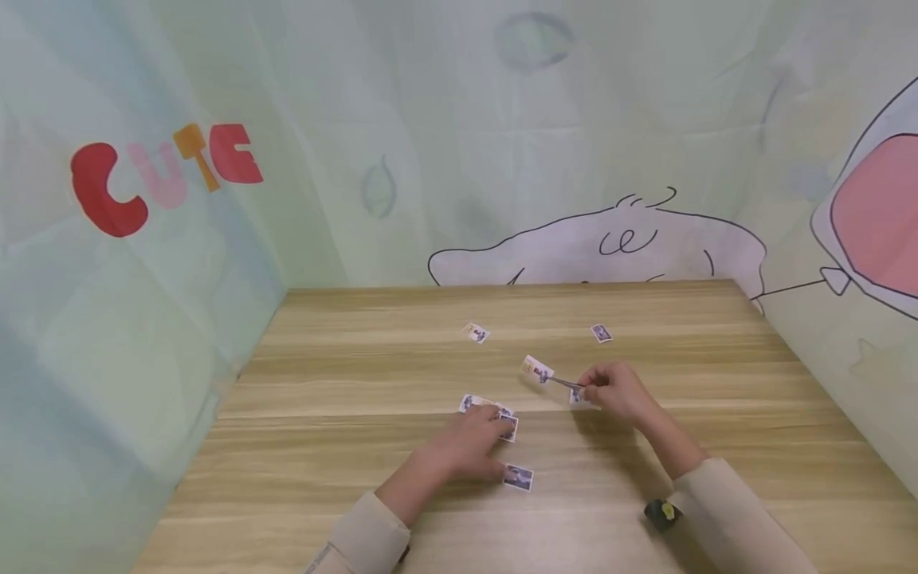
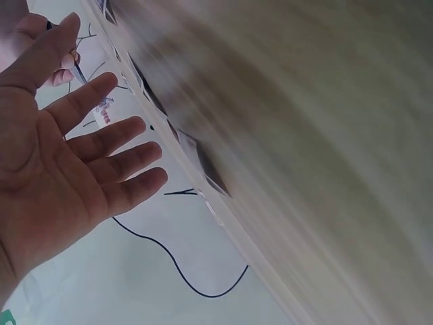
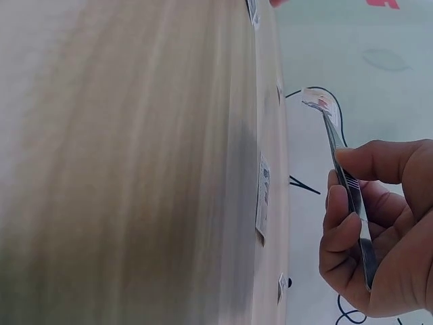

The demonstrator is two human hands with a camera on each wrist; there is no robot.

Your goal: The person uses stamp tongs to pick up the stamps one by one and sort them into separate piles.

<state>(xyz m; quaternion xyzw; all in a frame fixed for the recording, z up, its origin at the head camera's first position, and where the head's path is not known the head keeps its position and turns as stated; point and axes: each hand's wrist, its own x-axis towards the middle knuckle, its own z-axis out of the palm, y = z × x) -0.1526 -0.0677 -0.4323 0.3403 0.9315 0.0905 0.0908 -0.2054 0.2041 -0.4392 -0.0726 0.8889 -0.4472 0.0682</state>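
My right hand (image 1: 622,392) grips a pair of metal tweezers (image 3: 353,186) between thumb and fingers. At the tweezers' tips a small printed paper card (image 1: 535,367) is held up above the table. Partly behind the right hand lies another card (image 1: 577,396). My left hand (image 1: 464,445) spreads its fingers, palm down, low over the table. Around its fingertips are a dark-pictured card (image 1: 509,428) and a light one (image 1: 473,402) partly covered by the fingers. By the left thumb lies one more dark card (image 1: 519,477).
Farther back on the wood-grain table (image 1: 344,343) lie a light card (image 1: 476,332) and a dark card (image 1: 602,333). A cloth backdrop (image 1: 402,104) with printed drawings hangs behind and beside the table. A dark object (image 1: 661,514) sits at the right sleeve.
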